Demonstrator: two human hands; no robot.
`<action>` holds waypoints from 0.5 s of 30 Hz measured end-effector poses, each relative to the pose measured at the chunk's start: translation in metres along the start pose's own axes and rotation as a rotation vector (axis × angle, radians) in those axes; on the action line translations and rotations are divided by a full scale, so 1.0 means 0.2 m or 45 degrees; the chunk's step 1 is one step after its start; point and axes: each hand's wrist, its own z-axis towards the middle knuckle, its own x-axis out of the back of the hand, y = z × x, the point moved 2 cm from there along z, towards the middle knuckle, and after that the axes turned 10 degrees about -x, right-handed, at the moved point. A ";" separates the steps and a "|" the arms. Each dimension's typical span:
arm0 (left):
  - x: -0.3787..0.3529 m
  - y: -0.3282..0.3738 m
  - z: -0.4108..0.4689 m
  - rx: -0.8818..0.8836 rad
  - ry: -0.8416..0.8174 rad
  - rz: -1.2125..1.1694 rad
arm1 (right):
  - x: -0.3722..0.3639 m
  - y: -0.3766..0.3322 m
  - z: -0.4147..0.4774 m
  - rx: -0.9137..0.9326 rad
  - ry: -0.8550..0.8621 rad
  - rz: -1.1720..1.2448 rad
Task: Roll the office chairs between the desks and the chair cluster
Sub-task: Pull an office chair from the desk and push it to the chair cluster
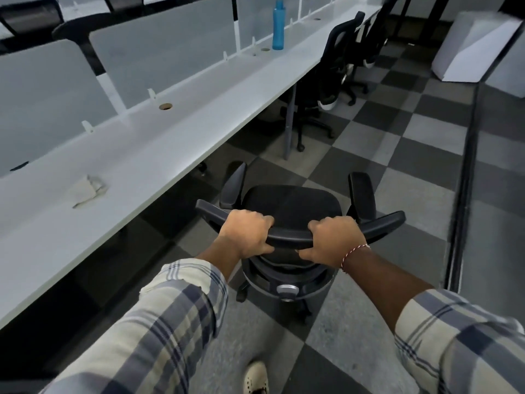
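Gripping the backrest top of the black office chair (pixel 292 206) at frame centre: left hand (pixel 245 233) and right hand (pixel 335 241) both curled round it, thumbs underneath. Chair stands on the checkered floor (pixel 397 172), just beside the long white desk (pixel 142 155) on the left. More chairs (pixel 335 66) at the desk, upper right. Blue bottle (pixel 278 25) upright on the desk, top centre.

Checkered grey carpet floor (pixel 412 166), frosted divider panels (pixel 159 52) beyond.
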 end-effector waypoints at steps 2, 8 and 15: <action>0.01 -0.09 0.18 -0.021 -0.008 -0.010 | -0.01 0.06 0.18 -0.029 -0.038 0.024; 0.05 -0.32 0.61 -0.076 -0.010 -0.023 | 0.00 0.25 0.61 -0.042 -0.063 0.058; 0.12 -0.55 1.08 -0.047 -0.013 -0.007 | -0.01 0.48 1.12 -0.001 -0.011 0.048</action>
